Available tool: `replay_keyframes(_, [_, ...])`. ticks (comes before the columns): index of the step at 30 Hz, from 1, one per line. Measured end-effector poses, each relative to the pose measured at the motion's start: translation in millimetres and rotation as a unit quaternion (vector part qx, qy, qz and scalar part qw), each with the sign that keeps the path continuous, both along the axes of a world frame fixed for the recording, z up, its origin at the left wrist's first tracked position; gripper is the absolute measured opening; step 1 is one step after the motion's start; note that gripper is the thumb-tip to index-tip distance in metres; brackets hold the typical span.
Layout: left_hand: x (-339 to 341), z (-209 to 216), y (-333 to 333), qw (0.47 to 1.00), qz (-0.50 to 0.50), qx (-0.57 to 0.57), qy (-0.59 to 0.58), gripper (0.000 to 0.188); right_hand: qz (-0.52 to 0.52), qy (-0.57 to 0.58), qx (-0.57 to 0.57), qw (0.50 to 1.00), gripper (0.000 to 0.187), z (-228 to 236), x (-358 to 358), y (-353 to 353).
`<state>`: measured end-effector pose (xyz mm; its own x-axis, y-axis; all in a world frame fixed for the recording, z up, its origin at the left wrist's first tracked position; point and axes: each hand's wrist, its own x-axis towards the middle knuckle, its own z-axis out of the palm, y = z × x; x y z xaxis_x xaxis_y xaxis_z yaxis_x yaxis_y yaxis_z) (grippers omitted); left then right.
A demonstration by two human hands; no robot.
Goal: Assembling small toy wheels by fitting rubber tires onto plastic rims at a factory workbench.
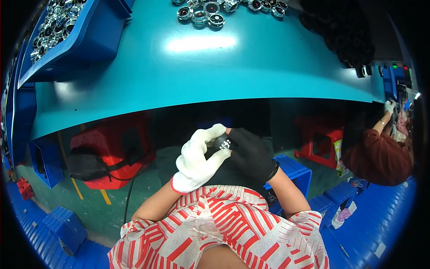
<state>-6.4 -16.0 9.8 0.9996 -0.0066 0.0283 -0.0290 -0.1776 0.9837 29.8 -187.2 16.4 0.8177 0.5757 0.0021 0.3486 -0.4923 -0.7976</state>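
In front of my chest, below the table's near edge, both hands meet around a small black round part with shiny metal studs. My left hand, in a white knitted glove with a red cuff, pinches it from the left. My right hand, in a black glove with bare fingertips showing, closes on it from the right. The fingers cover much of the part, so its full shape is hidden.
On the teal table lie several chrome round pieces with dark faces. A blue bin at the far left holds more. Black ring-like parts are heaped far right. Red stools stand below; a co-worker sits right.
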Motion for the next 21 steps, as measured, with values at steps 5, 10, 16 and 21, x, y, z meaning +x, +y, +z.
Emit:
replay_keyframes(5, [-2.1,-5.2,-1.8,1.000,0.017,0.009,-0.005,0.055,-0.025,-0.034,-0.050,0.998,0.045,3.3,-0.1,4.4])
replay_keyframes(10, [-8.2,-15.5,-2.7,1.000,0.009,-0.012,0.015,0.047,-0.053,-0.046,-0.030,0.997,0.036,-1.1,-3.3,7.1])
replay_keyframes(16, [-9.7,-27.0,-5.0,0.999,0.013,0.012,-0.031,0.040,-0.042,-0.069,-0.050,0.995,0.031,-5.4,-1.8,8.5])
replay_keyframes(21, [-0.8,-6.7,-0.8,0.986,-0.015,-0.078,0.149,0.034,-0.039,-0.060,-0.085,0.994,0.029,-3.4,2.8,10.1])
